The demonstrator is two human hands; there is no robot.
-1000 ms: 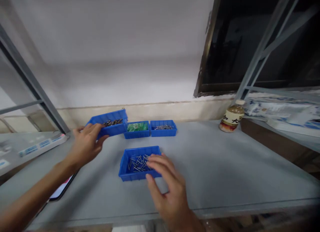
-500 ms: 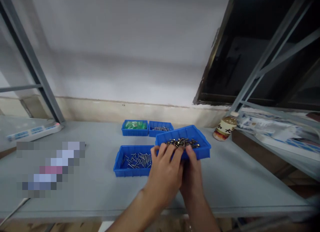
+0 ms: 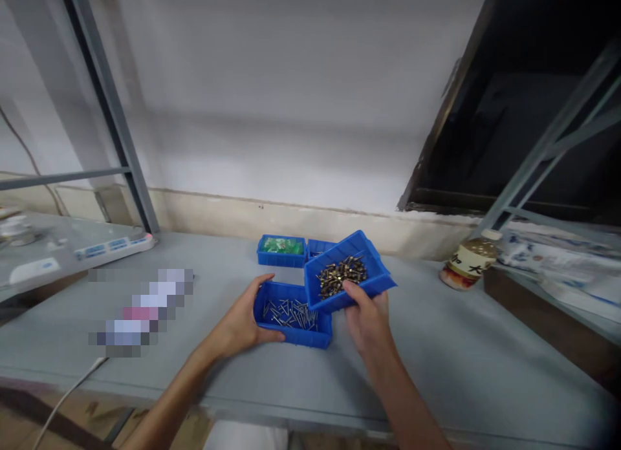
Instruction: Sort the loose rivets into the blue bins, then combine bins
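My right hand (image 3: 367, 311) grips the near edge of a blue plastic bin (image 3: 374, 285), thumb over the rim. That bin is raised and tilted, its left end low, with many brassy screws (image 3: 341, 277) inside. Beneath and to the left, another blue bin (image 3: 305, 337) stands on the table, holding silvery screws or nails (image 3: 292, 313); I cannot tell which. My left hand (image 3: 246, 317) is wrapped around this bin's left end, fingers at the far side and thumb along the near side. The raised bin hides its far right corner.
Behind stand a blue bin (image 3: 281, 259) with green packets (image 3: 280, 246) and a partly hidden blue bin (image 3: 320, 246). A labelled bottle (image 3: 469, 261) is at the right. Power strips (image 3: 114, 248), a blurred-out object (image 3: 145, 308) with a cable (image 3: 68, 398) and a shelf post (image 3: 109, 101) are left.
My left hand has left the raised bin and taken hold of the silvery-screw bin's left end. The raised bin has tipped further down to the left. The camera view has shifted left.
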